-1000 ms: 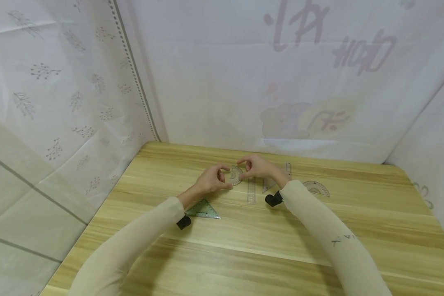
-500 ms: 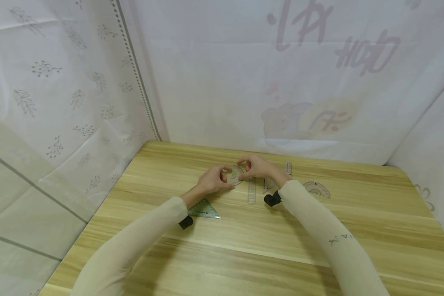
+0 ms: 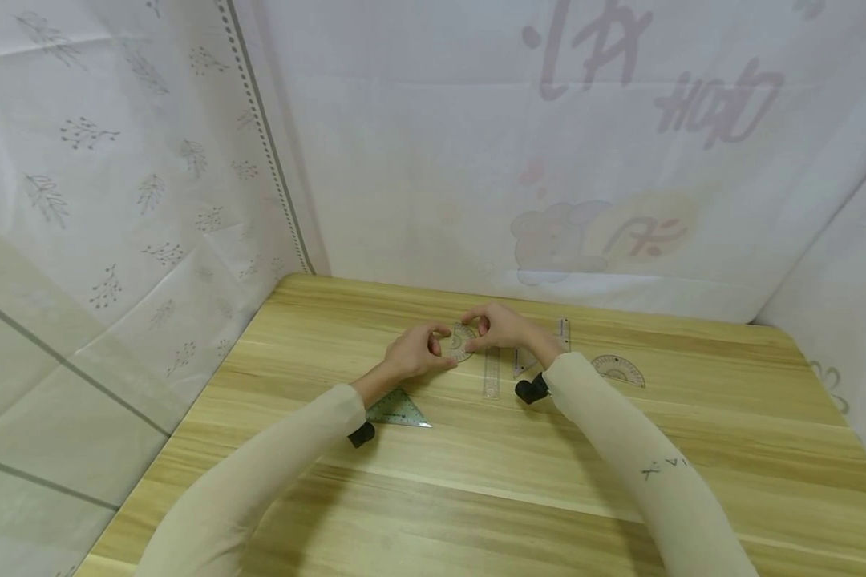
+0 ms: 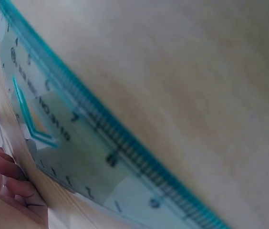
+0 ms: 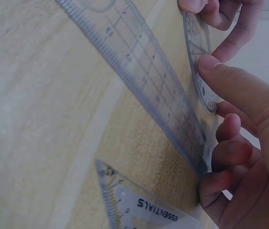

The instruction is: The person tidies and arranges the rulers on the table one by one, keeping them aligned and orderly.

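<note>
A clear protractor [image 3: 462, 342] lies near the back of the table, between my two hands, its curved edge to the right. My left hand [image 3: 413, 351] holds it from the left, thumb and index finger at its ends. From the right, my right hand [image 3: 503, 324] has its thumb at the curved edge and index finger near the far end. The right wrist view shows that thumb on the protractor [image 5: 199, 62], the other fingers curled. A green set square [image 3: 400, 409] lies by my left wrist, filling much of the left wrist view. Under my right hand a clear ruler [image 3: 491, 377] is partly hidden.
Under my right wrist lies a clear set square [image 3: 523, 361], partly covered. Further right sits a second protractor [image 3: 619, 369]. The wooden table [image 3: 433, 497] meets a printed cloth backdrop [image 3: 418, 160] at its back edge, and another cloth hangs on the left.
Both hands stay nearly still around the protractor. The left hand has shifted very slightly right, and the view has drifted a little.
</note>
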Demonstrator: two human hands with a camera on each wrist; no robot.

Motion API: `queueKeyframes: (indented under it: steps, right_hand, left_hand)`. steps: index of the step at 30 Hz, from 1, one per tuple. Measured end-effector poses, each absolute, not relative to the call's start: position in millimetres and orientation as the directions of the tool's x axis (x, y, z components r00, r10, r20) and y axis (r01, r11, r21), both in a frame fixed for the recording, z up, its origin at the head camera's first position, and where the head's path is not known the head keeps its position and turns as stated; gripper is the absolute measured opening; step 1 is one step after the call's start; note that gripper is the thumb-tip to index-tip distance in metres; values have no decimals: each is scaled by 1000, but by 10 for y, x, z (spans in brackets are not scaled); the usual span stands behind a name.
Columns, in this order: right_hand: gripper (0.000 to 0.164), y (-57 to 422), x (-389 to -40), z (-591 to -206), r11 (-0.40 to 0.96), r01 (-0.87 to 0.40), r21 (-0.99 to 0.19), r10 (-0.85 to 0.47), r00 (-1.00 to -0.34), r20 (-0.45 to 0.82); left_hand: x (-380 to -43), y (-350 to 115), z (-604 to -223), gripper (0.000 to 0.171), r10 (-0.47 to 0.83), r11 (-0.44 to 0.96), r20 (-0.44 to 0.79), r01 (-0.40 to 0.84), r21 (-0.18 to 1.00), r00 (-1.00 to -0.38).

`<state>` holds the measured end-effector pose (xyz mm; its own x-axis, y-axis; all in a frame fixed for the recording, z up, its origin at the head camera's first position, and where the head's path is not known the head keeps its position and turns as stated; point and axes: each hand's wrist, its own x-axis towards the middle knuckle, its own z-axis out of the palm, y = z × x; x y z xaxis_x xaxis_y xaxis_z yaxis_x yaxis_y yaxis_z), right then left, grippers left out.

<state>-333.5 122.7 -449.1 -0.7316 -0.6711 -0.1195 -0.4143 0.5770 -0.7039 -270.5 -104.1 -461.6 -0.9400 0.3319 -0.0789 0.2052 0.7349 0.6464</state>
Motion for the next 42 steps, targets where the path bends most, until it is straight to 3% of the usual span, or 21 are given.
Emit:
queueKeyframes:
  steps: [29,35,42]
  right_hand:
    - [55,1196,-3354,-4405,537,-287,-793,-675,-711,-200]
    - [54,1204,-3339,-4397,503,-264,-823,-669,-722,-177]
    - [49,1196,-3329,-4389,490,-328,-808,-662,-743,-100]
  left_hand:
    - [-2706,-1018,-4574,65,353,742,-104,210,636,-930]
    - [-2724,-1035,-4582,66,345,737,-100,203,645,-933]
    - [-2736,-1058,-4580,61,353,714,-96,201,670,-931]
